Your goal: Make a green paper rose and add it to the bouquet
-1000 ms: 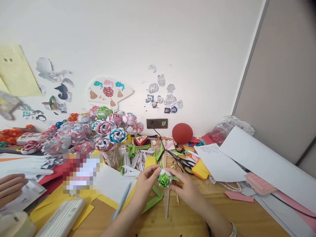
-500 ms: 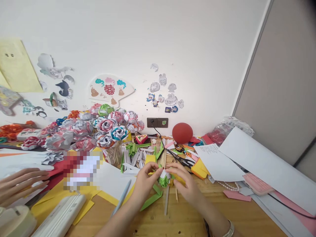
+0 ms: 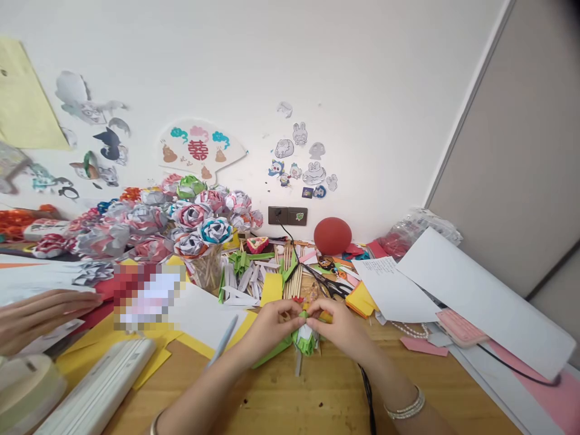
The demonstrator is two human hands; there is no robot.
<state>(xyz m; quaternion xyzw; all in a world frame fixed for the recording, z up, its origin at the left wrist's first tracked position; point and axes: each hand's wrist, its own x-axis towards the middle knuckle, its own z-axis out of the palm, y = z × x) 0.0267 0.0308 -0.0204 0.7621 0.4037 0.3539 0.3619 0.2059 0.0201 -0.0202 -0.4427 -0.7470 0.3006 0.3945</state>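
Note:
A green and white folded-paper flower (image 3: 306, 342) hangs between my two hands at the front middle of the wooden table. My left hand (image 3: 275, 326) pinches its upper end from the left, thumb and fingertips together. From the right, my right hand (image 3: 334, 325) pinches the same end, its fingertips almost meeting the left ones. Just below the flower a thin greyish strip (image 3: 298, 364) shows. Green folded paper (image 3: 274, 352) lies partly under my left wrist. Wooden sticks (image 3: 294, 282) lie right behind my hands.
At left, another person's hand (image 3: 43, 317) rests over papers, near a roll of tape (image 3: 29, 386) and a long white device (image 3: 97, 386). Paper roses (image 3: 193, 214) stand behind. Black scissors (image 3: 335, 288), a red balloon (image 3: 333, 236) and white sheets (image 3: 489, 296) are at right.
My hands have drawn closer together around the flower's upper end, and the flower sits slightly lower. The view has shifted a little. The other person's fingers at left have come closer together.

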